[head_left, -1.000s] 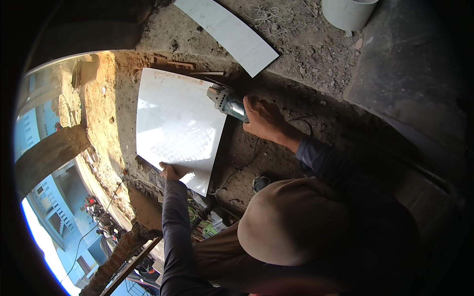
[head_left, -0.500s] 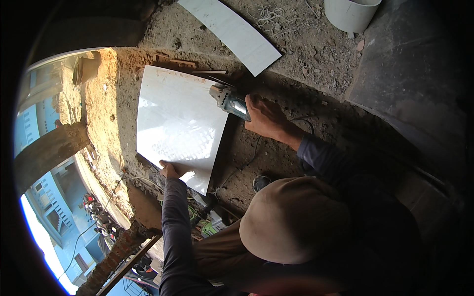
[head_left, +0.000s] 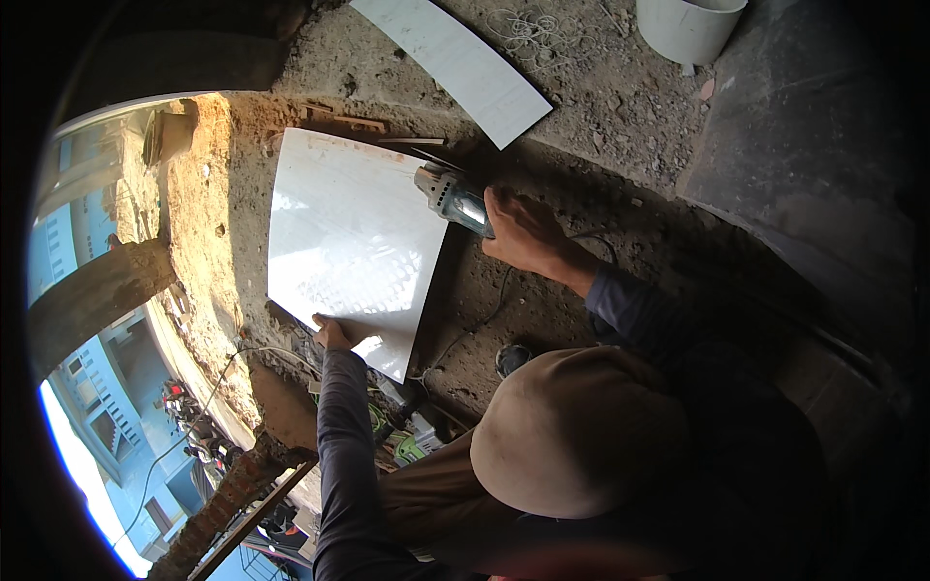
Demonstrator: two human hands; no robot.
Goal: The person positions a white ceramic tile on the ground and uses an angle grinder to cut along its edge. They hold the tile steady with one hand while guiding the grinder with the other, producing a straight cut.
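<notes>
A large glossy white tile point(head_left: 354, 232) lies at the middle left, with dusty brown marks along its far edge. My right hand point(head_left: 528, 230) is wrapped round the body of an angle grinder point(head_left: 460, 205). The grinder's head is over the tile's right edge, near the far right corner; its disc cannot be made out. At the tile's near left edge, my left hand point(head_left: 334, 333) grips the rim, fingers partly hidden. A power cord point(head_left: 494, 312) runs over the dirt beside the tile.
A long white tile strip point(head_left: 465, 68) lies beyond on rubble, near tangled string point(head_left: 528, 31). A white bucket point(head_left: 690, 31) stands at the far right, beside a dark slab point(head_left: 804, 145). Green-and-grey power tools point(head_left: 417, 441) lie close below the tile. Rounded tan cloth point(head_left: 572, 436) fills the lower middle.
The grinder and my right hand have shifted very slightly to the right along the tile's edge. My left hand and the tile look unmoved.
</notes>
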